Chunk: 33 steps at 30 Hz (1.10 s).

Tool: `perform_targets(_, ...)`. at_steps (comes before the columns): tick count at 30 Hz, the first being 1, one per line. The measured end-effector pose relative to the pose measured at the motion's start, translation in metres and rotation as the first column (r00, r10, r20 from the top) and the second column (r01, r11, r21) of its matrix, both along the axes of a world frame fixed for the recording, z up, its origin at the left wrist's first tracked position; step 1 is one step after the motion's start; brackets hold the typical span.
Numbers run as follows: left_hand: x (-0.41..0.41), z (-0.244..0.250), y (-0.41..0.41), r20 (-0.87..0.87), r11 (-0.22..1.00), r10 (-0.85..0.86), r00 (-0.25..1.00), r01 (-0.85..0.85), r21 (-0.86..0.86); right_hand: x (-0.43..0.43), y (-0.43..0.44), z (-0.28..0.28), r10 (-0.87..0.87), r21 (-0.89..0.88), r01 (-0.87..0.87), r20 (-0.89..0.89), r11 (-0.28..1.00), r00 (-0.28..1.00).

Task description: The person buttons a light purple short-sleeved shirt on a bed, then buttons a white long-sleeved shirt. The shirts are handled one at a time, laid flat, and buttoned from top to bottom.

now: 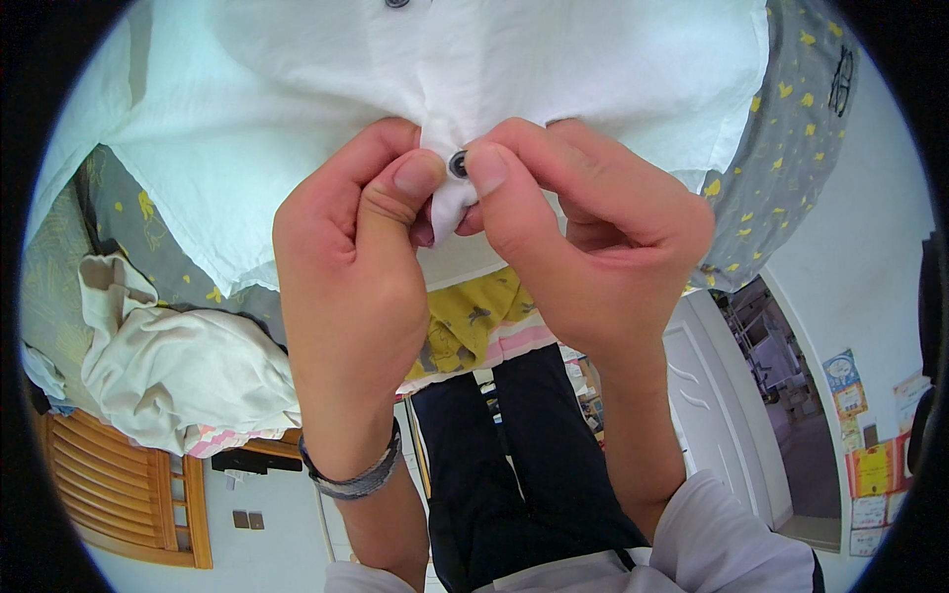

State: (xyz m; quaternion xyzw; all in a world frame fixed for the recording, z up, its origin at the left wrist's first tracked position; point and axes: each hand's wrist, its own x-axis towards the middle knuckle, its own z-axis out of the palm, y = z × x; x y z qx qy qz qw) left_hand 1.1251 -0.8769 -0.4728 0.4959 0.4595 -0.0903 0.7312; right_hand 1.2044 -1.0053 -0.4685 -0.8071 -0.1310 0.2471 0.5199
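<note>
A white shirt (282, 81) lies spread before me, its hem towards my body. At the lower front placket, my left hand (356, 215) pinches the cloth between thumb and bent fingers. Opposite it, my right hand (593, 215) grips a dark round button (459, 164), its thumb over the right edge and its fingers behind the fabric. The placket is bunched between both hands, and a fold of it hangs below the button. Whether the button passes through a buttonhole cannot be made out. Higher on the placket, another dark button (397, 2) shows at the top edge.
Beneath the shirt is a grey bed cover (786, 148) with yellow prints. Eyeglasses (841, 81) rest on it at the right. A crumpled cream cloth (193, 370) lies at the left, near a wooden headboard (126, 482). A white door (719, 400) stands at the right.
</note>
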Motion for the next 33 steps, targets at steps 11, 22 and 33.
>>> perform_targets(11, 0.002, 0.006, -0.004, 0.019, 0.983, 0.002, 1.000, -0.005, 0.181, 0.000, -0.001, 0.008, -0.156, 0.102, 0.238, -0.504, 0.966, 0.849)
perform_targets(22, 0.000, 0.001, -0.002, 0.200, 0.975, 0.120, 0.972, -0.153, 0.160, 0.005, -0.002, 0.013, -0.097, 0.114, 0.170, -0.476, 0.979, 0.874)
perform_targets(33, 0.034, -0.034, 0.036, -0.021, 0.381, -0.296, 0.955, 0.138, 0.914, 0.029, 0.020, 0.016, 0.125, -0.396, -0.126, -0.028, 0.910, 0.992)
